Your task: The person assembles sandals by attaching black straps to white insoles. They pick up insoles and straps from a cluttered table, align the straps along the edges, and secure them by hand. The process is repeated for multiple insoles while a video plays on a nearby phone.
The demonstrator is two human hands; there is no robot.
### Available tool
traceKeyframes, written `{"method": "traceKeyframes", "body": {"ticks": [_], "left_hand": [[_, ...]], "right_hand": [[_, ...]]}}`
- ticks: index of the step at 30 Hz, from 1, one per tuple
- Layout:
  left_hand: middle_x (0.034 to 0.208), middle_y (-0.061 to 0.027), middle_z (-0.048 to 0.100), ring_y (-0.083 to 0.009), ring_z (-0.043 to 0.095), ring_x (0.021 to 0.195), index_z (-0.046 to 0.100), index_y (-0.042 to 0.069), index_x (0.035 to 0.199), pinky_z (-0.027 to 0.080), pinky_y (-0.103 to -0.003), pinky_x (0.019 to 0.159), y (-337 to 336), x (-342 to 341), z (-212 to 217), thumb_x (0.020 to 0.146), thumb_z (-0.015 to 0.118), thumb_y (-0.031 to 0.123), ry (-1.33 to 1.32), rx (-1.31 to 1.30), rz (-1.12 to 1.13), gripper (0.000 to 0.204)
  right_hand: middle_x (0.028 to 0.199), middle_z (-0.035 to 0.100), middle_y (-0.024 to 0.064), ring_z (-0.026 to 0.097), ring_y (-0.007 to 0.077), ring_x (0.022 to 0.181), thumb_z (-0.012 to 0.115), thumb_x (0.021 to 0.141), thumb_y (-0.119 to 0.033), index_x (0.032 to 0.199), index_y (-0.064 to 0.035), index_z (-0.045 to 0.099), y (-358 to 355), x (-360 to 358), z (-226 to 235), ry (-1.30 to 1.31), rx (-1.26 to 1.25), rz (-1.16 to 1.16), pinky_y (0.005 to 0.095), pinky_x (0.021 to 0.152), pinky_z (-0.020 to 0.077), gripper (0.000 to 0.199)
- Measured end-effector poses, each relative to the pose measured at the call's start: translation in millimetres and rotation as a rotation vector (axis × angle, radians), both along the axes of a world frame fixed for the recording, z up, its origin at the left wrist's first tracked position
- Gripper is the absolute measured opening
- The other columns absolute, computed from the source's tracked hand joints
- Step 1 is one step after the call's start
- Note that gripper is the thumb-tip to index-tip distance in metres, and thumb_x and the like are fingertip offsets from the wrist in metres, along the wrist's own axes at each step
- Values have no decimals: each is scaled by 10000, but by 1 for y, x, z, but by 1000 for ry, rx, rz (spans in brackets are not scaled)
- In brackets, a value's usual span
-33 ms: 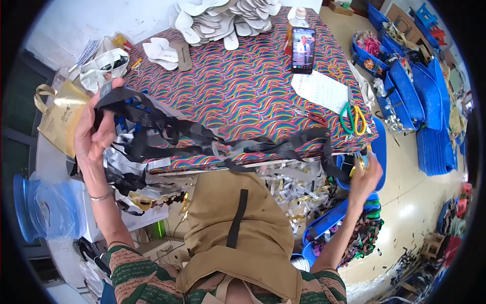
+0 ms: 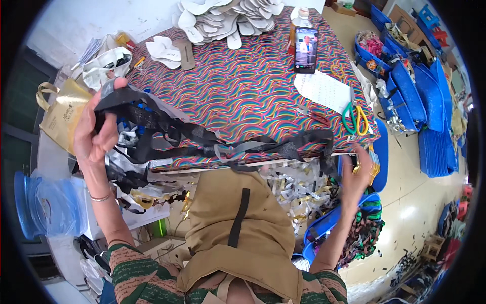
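Nothing much has shifted since the earlier frame: both hands sit where they were, so the strap bundle is no further along. At the left of the frame, the left hand (image 2: pixel 98 129) is clenched around one end of a bundle of black straps (image 2: pixel 202 139), thumb over the top. From there the straps run slack across the near edge of the table (image 2: pixel 243 86), with its bright wavy-striped cloth, to the right hand (image 2: pixel 354 172) at centre right; its fingers look spread near the straps' far end, and I cannot tell whether it grips them. Beyond lie green and yellow scissors (image 2: pixel 354 117), a phone (image 2: pixel 306 49) propped upright, and white shoe insoles (image 2: pixel 228 17) heaped along the top.
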State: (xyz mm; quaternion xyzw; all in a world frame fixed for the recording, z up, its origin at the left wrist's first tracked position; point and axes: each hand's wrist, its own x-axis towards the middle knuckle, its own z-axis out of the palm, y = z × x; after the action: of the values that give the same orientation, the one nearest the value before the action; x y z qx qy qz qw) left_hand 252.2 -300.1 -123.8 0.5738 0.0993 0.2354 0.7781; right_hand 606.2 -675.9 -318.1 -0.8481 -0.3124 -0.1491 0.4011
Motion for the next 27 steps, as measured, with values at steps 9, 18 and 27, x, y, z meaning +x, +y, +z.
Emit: {"method": "traceKeyframes", "body": {"ticks": [9,18,27], "left_hand": [[563,-108,573,-82,470,331,214,-150,1385,334,-185,303,-63,-41,59,884,725,285,-148,215,-145,838],[836,-153,664,-76,522,414,472,-112,1278,353,-198,338,-49,-81,31,677,751,37,331,179,152,678],[765,-54,665,-93,623,563,552,-49,1249,495,-221,479,-57,-52,1,759,786,-21,937,178,-221,544]], "right_hand": [[1005,674,171,651,318,949,793,697,-210,1392,-72,443,167,-138,34,630,-157,1054,408,819,514,791],[965,716,106,673,179,896,630,750,55,1063,32,688,60,-45,30,620,101,908,272,799,510,320],[965,701,130,671,229,884,487,680,117,1071,19,672,2,-20,62,377,-14,621,297,817,500,443]]}}
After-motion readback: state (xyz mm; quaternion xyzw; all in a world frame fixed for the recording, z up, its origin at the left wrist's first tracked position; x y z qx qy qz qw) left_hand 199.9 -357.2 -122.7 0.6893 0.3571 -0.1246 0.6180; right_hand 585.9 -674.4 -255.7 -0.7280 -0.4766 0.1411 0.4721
